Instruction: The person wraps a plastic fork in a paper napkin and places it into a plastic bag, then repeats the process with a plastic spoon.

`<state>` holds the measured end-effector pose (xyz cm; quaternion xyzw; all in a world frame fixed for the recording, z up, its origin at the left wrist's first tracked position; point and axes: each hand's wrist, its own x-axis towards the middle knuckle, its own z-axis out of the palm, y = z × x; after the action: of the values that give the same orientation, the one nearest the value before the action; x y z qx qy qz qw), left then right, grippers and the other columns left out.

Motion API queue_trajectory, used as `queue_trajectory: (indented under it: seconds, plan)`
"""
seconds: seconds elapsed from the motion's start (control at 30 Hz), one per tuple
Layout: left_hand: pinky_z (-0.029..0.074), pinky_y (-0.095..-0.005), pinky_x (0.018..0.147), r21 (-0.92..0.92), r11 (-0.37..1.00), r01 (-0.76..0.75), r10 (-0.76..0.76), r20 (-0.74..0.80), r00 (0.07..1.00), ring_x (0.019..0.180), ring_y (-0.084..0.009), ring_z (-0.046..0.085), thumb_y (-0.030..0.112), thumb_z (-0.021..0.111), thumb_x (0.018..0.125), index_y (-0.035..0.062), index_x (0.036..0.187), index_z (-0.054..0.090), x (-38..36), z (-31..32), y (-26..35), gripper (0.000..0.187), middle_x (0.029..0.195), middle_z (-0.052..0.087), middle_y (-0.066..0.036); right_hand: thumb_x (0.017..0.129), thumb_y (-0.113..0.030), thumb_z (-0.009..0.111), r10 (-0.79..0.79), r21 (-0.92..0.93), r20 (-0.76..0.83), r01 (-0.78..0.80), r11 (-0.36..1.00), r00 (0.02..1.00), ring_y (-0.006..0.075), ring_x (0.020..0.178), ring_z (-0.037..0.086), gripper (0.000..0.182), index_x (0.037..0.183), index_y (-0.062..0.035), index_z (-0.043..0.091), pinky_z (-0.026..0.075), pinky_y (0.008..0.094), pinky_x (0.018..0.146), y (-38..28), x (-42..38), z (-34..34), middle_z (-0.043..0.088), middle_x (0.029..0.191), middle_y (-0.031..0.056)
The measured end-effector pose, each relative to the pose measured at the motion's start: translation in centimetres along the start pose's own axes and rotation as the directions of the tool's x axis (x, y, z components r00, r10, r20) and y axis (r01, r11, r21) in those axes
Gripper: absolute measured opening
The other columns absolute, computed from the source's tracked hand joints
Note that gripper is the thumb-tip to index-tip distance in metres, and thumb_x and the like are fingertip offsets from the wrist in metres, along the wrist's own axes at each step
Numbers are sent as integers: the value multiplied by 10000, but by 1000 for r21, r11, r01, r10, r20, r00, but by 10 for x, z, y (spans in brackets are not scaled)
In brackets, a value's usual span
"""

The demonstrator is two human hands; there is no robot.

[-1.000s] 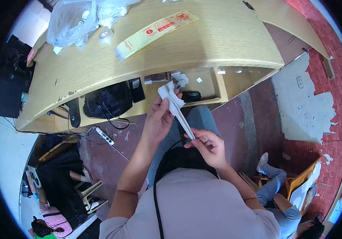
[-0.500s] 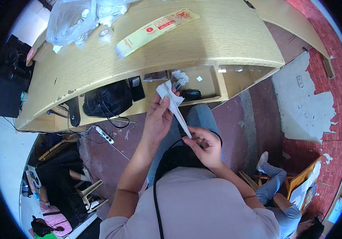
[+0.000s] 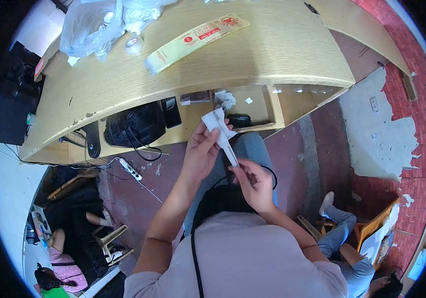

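Note:
Between my hands runs a folded strip of white paper (image 3: 223,133), wide and crumpled at the top and narrowing to a thin end. My left hand (image 3: 202,149) pinches its wider upper part, thumb across the front. Lower down, my right hand (image 3: 253,183) grips the narrow end between thumb and fingers. The strip slants over my lap, just in front of the desk's open shelf (image 3: 257,103). Behind its top end lie a crumpled white tissue (image 3: 227,99) and a small black case (image 3: 239,120) in that shelf.
On the desktop (image 3: 272,49) lie a long yellow printed packet (image 3: 195,42), a tape roll (image 3: 134,44) and plastic bags (image 3: 91,30). A black bag (image 3: 136,124) and phone (image 3: 172,111) fill the shelf's left. A power strip (image 3: 130,169) hangs below. Two people sit behind, left and right.
The top of the paper strip has moved slightly down and right with my left hand. My right hand has shifted a little up along it, its fingers drawn closer together.

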<state>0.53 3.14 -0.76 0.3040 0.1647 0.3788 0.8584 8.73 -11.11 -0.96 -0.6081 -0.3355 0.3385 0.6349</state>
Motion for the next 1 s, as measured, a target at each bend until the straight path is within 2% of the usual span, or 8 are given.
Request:
queue_trajectory:
  seconds: [0.07,0.13,0.23,0.47,0.57,0.63,0.77,1.0]
  plan:
    - [449,-352,959,11,1000,-8,8,5,1000,1113,-247,545,42,505,909,8,1275,427,0,2,0,376,1210,544,-138,830,28,605,3,-90,9,-2,996,1000,100,668,604,225,1056,25,607,476,216,569,1,2,-1,653,841,89]
    - [448,-357,960,21,1000,-18,17,9,1000,1113,-251,545,34,506,906,4,1273,428,-3,3,1,377,1212,543,-144,855,20,577,-175,-296,-30,158,942,984,86,577,553,164,1013,43,612,433,214,501,-5,4,0,646,757,79]
    - [424,-353,982,82,996,21,-22,11,1000,1134,-231,527,65,492,917,8,1286,417,-3,7,2,381,1191,548,-132,837,9,599,-264,-388,-19,236,891,964,103,553,552,141,970,48,629,425,221,489,-7,5,-2,636,734,104]
    - [423,-359,973,131,981,140,-142,0,990,1140,-264,530,97,472,929,-2,1298,394,-3,9,9,390,1252,518,-178,831,10,603,-233,-371,-53,197,907,971,116,566,561,137,956,60,631,429,222,508,-5,4,-6,628,714,107]
    - [395,-365,997,103,978,179,-181,5,984,1167,-274,507,120,439,943,-12,1315,364,-3,14,13,401,1278,491,-199,842,5,600,-209,-294,-35,190,937,977,82,575,542,145,977,49,633,410,201,512,7,3,-10,627,718,78]
    - [380,-368,1011,65,978,197,-198,14,980,1185,-279,492,127,421,948,-18,1323,346,-4,15,15,410,1292,474,-212,866,-4,579,-14,-80,-49,10,997,999,47,564,501,156,1007,40,631,379,183,500,14,0,-11,621,733,52]
    - [340,-397,1052,-71,969,236,-229,97,969,1244,-324,422,141,455,930,-52,1339,303,-6,12,19,478,1338,406,-242,894,-31,552,98,125,31,-101,987,995,33,528,452,169,1031,37,625,340,178,464,9,1,-17,614,740,46]
    - [376,-414,1025,-11,974,228,-218,250,943,1201,-310,471,133,576,869,-56,1301,349,-7,-10,19,524,1275,476,-215,900,-89,539,426,424,235,-487,764,873,34,493,398,174,993,29,626,260,171,423,-10,3,-25,578,724,34]
